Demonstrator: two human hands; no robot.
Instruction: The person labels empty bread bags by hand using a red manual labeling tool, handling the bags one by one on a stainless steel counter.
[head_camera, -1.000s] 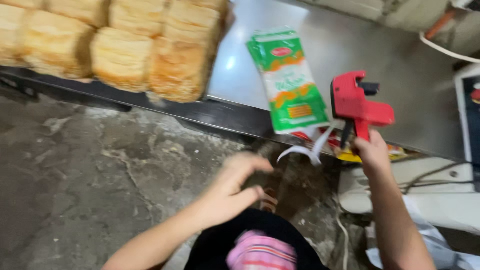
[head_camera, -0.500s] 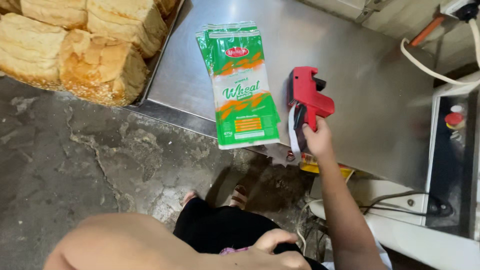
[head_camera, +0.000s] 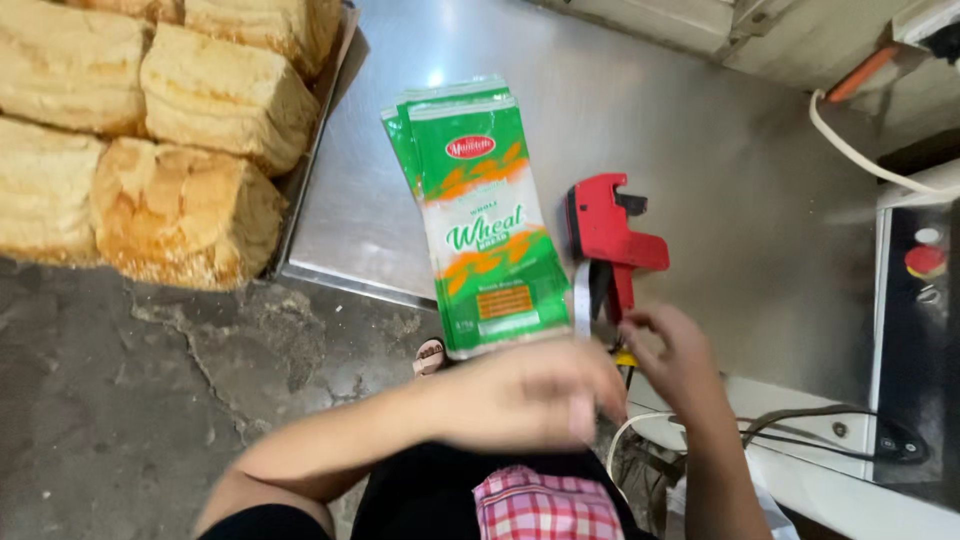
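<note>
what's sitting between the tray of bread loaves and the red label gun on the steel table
In the head view, a stack of green and white bread bags lies between the tray of loaves and the red label gun, with bare steel table around it.

A single head-worn camera looks steeply down from above the person's body onto the near edge of a steel table (head_camera: 700, 180) and the cracked floor (head_camera: 130, 400) beneath it. It sits close, so the two forearms rise from the bottom edge. The table fills the far and right part, the floor the near left. No second view overlaps it.
</note>
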